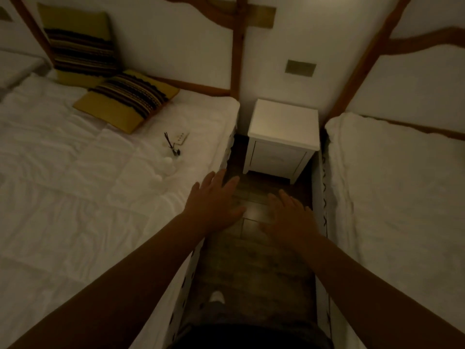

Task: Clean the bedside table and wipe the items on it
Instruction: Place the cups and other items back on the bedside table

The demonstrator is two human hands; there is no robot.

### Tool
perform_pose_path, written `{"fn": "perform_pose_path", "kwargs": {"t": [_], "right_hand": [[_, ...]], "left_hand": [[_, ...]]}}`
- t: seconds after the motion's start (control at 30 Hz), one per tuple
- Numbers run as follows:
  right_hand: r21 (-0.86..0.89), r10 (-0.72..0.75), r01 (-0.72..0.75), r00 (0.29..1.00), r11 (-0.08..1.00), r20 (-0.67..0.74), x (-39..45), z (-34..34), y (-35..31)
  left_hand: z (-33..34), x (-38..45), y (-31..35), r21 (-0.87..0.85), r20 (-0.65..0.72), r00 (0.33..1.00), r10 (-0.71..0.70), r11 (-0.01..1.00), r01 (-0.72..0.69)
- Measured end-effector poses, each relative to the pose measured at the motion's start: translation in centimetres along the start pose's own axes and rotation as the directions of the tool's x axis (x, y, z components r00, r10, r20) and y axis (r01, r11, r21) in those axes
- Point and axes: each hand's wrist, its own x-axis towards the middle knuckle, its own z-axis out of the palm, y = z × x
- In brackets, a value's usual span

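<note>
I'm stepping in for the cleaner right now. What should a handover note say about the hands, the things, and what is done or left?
Left hand: open, empty, held over the left bed's edge.
Right hand: open, empty, over the floor.
Bedside table: between the beds, nothing showing on its top.
Reed diffuser, small white remote-like item and white balls lie on the left bed.
No cloth in view. Whether anything has been wiped cannot be told; items are not yet back.

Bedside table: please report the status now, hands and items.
Left hand and right hand open, holding nothing. Bedside table top bare. Reed diffuser lying on left bed. Aisle unobstructed.
</note>
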Motion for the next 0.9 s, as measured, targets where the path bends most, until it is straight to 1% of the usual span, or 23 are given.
{"fn": "perform_pose_path", "kwargs": {"t": [0.1,0.2,0.27,0.33,0.47,0.57,0.63,0.7,0.77,0.9], "right_hand": [[0.001,-0.034,0.034,0.999,0.999,0.001,4.9,-1.8,-0.1],[0.006,-0.1,0.1,0.995,0.995,0.014,10.2,-3.3,0.3],[0.0,-0.165,0.165,0.986,0.986,0.029,14.3,-4.4,0.6],[-0.022,-0.225,0.227,0.971,0.974,0.078,18.0,-5.3,0.8],[-0.03,-0.354,0.364,0.92,0.931,0.165,26.1,-7.0,-0.1],[-0.079,-0.467,0.491,0.858,0.867,0.214,31.2,-7.9,-2.2],[-0.114,-0.551,0.587,0.799,0.802,0.238,34.1,-7.9,-4.4],[-0.138,-0.626,0.68,0.723,0.72,0.292,36.5,-7.4,-7.0],[-0.138,-0.671,0.736,0.665,0.663,0.328,38.0,-6.5,-9.7],[-0.146,-0.731,0.813,0.573,0.564,0.371,40.3,-3.8,-15.0]], "left_hand": [[-0.7,3.8,-1.6,-0.005,-0.017,0.999,-0.051,0.999,0.051],[-0.2,7.4,-3.2,0.015,0.005,0.994,-0.11,0.994,0.11],[0.4,10.3,-4.4,0.012,-0.007,0.984,-0.181,0.983,0.181],[0.9,12.7,-5.4,0.006,-0.017,0.967,-0.255,0.967,0.255],[1.7,16.0,-7.4,-0.036,-0.03,0.901,-0.433,0.901,0.432],[2.1,16.9,-9.0,-0.068,-0.019,0.815,-0.58,0.814,0.577],[2.7,16.8,-10.1,-0.098,-0.032,0.748,-0.663,0.747,0.657],[3.5,16.1,-11.3,-0.12,-0.02,0.676,-0.736,0.673,0.73],[4.4,15.5,-12.3,-0.138,0.0,0.606,-0.796,0.6,0.788],[6.3,15.2,-15.8,-0.198,0.032,0.482,-0.875,0.467,0.862]]}}
